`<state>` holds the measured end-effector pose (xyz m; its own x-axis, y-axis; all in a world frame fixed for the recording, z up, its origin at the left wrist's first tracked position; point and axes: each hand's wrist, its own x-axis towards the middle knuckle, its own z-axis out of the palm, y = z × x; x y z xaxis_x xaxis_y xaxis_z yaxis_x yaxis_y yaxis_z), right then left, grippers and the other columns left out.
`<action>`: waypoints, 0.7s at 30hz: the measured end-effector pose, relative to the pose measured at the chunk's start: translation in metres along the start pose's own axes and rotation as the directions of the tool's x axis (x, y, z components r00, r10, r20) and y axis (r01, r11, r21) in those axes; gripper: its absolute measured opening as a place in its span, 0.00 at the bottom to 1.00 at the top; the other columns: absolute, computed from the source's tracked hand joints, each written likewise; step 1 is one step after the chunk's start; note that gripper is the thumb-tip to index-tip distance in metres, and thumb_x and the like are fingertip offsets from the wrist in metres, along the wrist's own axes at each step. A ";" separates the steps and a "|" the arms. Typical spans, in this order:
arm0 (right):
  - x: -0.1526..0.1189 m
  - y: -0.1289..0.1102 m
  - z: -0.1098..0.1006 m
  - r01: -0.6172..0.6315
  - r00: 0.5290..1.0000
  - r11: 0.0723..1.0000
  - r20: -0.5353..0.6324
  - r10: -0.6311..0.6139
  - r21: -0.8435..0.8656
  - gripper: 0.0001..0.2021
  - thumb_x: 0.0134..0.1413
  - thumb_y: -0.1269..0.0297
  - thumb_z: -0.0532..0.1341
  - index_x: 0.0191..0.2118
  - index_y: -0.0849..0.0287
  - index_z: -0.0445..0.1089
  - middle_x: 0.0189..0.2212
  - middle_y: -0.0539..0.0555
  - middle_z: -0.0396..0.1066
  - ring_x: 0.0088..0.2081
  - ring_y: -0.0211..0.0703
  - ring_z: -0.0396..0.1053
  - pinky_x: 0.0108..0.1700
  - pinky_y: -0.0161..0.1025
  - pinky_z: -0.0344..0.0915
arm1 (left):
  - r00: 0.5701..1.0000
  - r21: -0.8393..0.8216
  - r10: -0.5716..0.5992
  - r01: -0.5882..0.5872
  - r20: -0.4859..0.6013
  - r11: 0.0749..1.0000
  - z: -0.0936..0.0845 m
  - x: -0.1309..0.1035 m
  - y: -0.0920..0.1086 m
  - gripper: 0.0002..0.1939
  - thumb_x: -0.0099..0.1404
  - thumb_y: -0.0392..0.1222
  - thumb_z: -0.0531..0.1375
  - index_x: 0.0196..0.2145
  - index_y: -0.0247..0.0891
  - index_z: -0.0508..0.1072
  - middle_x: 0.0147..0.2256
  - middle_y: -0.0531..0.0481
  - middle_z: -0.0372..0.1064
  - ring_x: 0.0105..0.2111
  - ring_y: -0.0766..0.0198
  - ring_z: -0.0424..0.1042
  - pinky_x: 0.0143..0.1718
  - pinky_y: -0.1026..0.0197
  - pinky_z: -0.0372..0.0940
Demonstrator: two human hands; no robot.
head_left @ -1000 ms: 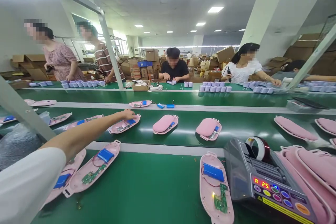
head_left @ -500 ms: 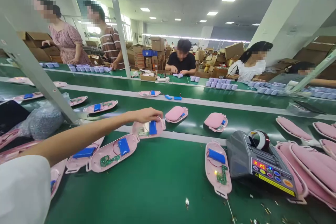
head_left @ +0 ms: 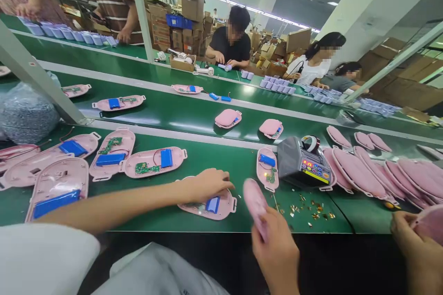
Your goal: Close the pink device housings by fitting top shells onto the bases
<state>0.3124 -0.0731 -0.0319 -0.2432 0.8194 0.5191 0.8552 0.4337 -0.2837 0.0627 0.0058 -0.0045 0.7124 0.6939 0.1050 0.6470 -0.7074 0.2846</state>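
Note:
My left hand point(head_left: 209, 182) reaches over a pink plastic shell point(head_left: 226, 205) near the front edge of the green bench, its fingers curled at the shell's far rim. A blue battery pack point(head_left: 212, 204) sits in this shell; the hand covers part of the inside. To the right, my right hand point(head_left: 277, 244) grips a smooth pink cover point(head_left: 254, 200), raised on edge and slightly blurred. Left of my hands lie open pink shells, among them one point(head_left: 155, 163) with a blue battery and a green circuit board. Another open shell point(head_left: 267, 170) stands beside the tape dispenser.
The grey tape dispenser point(head_left: 302, 161) stands beside closed pink units point(head_left: 360, 170). Small shiny scraps point(head_left: 316, 209) litter the bench. At far right, another person's hand point(head_left: 408, 239) holds a pink part. A metal post point(head_left: 38, 69) rises at left. Several people work across the line.
My left hand has brought the pink shell nearer, down to the front of the bench. My right hand has come into view with a pink cover. The view has tilted downward.

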 end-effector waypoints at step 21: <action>0.145 0.002 0.069 -0.302 0.669 0.937 0.739 0.077 0.176 0.20 0.40 0.61 0.66 0.42 0.64 0.74 0.33 0.56 0.72 0.34 0.48 0.68 0.39 0.42 0.63 | 0.856 -0.275 -0.432 0.359 -0.284 0.892 0.034 -0.092 0.012 0.14 0.72 0.36 0.49 0.33 0.38 0.72 0.33 0.48 0.73 0.35 0.60 0.70 0.51 0.52 0.61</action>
<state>0.2472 0.0724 -0.0132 -0.4354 0.8588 -0.2699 0.7941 0.2251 -0.5645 0.0140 -0.0713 -0.0431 0.2537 0.9377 0.2374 0.7580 -0.3452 0.5534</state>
